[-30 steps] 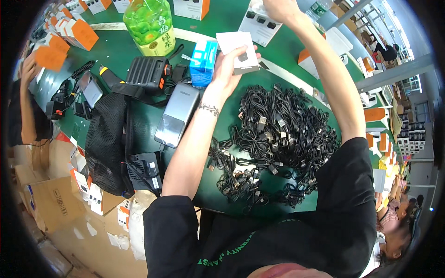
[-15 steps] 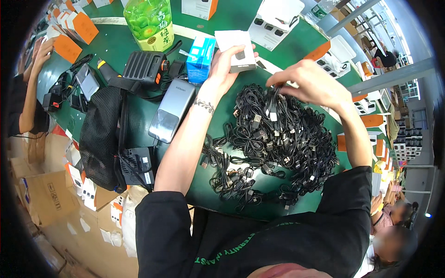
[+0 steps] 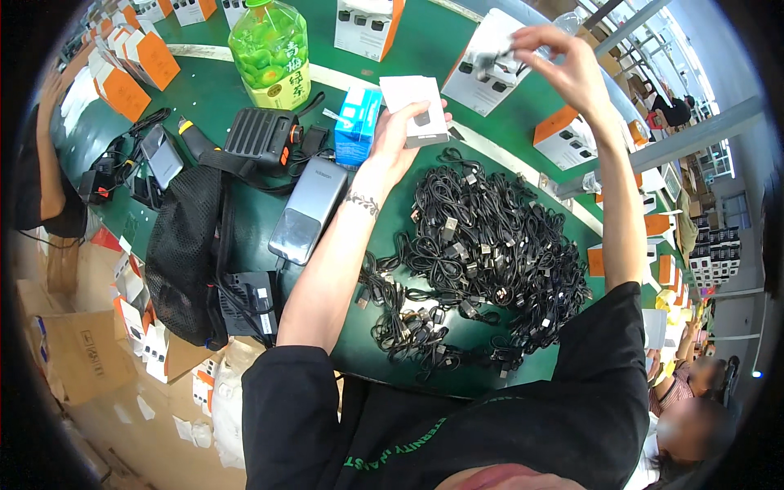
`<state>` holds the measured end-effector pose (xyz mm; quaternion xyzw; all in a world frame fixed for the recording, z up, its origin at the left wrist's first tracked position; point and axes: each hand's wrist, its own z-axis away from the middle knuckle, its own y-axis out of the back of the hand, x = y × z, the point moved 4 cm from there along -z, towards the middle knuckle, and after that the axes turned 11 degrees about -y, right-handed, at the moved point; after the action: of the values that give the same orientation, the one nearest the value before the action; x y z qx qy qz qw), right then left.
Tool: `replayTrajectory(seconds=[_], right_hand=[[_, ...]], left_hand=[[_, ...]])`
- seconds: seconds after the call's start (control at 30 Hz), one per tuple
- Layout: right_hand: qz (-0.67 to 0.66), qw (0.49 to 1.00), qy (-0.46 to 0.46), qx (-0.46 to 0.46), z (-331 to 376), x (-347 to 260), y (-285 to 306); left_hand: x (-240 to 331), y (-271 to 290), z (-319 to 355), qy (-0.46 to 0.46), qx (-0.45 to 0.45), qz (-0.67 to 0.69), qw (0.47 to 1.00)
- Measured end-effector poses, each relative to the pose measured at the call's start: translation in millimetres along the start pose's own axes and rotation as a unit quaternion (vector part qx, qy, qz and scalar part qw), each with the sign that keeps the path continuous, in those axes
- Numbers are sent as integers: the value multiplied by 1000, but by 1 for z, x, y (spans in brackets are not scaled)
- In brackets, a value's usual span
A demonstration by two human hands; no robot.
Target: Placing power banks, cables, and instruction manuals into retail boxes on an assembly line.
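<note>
My left hand [image 3: 394, 137] is closed around a small white carton [image 3: 408, 91] with a dark picture and a grey lower edge. A blue box [image 3: 357, 126] stands just left of it. My right hand [image 3: 563, 65] is raised at the far right, its fingers pinching a bundled black cable [image 3: 492, 62], slightly blurred. The cable hangs in front of a white carton [image 3: 478, 94] printed with dark devices; whether the two touch, I cannot tell. Nearer me lies a big heap of bundled black cables [image 3: 490, 237] with metal plugs.
A grey power bank [image 3: 309, 211], a rugged black speaker-like device [image 3: 260, 132], a black mesh bag [image 3: 186, 253] and a green drink bottle [image 3: 271, 61] crowd the left. White-and-orange cartons [image 3: 369, 26] line the green table [image 3: 359, 339]. A co-worker's arm [image 3: 51, 155] shows at far left.
My right hand has lifted a cable from the heap and carried it up and away to the white carton. My left hand still holds the small carton in nearly the same place.
</note>
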<state>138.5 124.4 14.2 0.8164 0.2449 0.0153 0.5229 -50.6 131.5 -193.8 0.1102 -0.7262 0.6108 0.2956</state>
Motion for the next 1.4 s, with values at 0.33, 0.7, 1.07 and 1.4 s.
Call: replayTrajectory(seconds=[0.33,0.7,1.07,1.4], right_hand=[[307,943,-65,112,-2,47,-57],[326,929,-137,-113,-1,30,-67],[61,982,-105,-141,-1,-29,-91],[16,982,-99,160,-45,-14,-16]], left_hand=[[0,1,1,0,6,-4,1000],[2,3,-1,7,-9,53,999],[-2,0,2,-12,-21,-33,999],[-1,1,-1,2,11,53,999]])
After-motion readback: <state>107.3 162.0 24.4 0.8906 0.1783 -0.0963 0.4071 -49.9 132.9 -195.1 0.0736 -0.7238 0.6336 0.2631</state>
